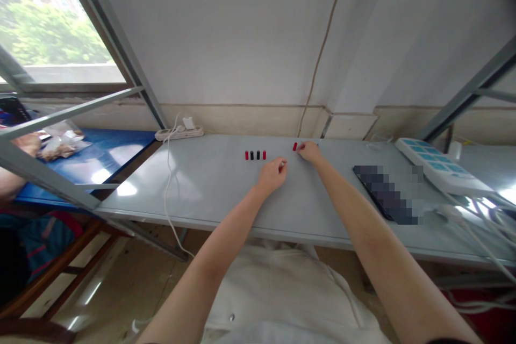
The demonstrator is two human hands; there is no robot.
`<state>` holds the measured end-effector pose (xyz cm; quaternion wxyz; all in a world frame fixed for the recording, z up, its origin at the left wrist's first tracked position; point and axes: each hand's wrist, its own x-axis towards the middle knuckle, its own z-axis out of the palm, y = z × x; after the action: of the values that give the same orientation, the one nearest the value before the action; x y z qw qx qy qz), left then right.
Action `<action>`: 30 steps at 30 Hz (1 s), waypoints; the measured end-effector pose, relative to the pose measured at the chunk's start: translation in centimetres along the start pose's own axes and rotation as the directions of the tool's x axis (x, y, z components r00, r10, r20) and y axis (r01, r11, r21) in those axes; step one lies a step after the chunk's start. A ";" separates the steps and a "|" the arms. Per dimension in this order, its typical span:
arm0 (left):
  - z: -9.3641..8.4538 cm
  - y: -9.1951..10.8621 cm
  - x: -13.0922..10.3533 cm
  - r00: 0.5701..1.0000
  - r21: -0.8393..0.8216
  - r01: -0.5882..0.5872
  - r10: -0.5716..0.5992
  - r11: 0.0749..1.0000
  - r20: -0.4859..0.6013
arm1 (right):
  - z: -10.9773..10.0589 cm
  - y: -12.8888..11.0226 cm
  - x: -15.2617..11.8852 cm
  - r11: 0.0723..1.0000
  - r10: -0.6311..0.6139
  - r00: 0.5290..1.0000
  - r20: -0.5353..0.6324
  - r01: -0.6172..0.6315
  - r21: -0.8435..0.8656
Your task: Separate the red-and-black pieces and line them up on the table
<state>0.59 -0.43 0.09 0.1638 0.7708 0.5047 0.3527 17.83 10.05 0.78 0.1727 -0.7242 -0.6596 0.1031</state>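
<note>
My right hand [308, 151] is at the back of the grey desk [226, 193], its fingertips closed at a small red cylinder [295, 146] that looks like a battery. The cylinder stands slightly tilted. My left hand [273, 173] rests on the desk nearer to me, fingers curled together, and no object shows in it. Just beyond and left of it, a short row of similar cylinders stands upright: a red one [246, 155] at the left end, two black ones [255, 155] in the middle and another red one [264, 155] at the right. A small dark thing shows partly behind my right hand.
A dark phone [377, 193], partly pixelated, lies right of my right arm. Beyond it is a large white-and-blue power strip [439, 164] with cables. A white power strip [181, 133] trails a cable at the back left. Another person's hand [28, 144] is over a blue table [116, 145].
</note>
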 end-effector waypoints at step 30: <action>-0.9 -1.0 -0.2 0.951 0.184 0.299 -0.275 0.936 -0.141 | 0.7 -4.3 -10.2 0.761 -0.150 0.953 -0.264 0.282 0.584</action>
<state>-0.75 -0.24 0.11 0.1052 0.6803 0.6536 0.3145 12.48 0.30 1.01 0.4756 -0.5533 -0.6482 0.2177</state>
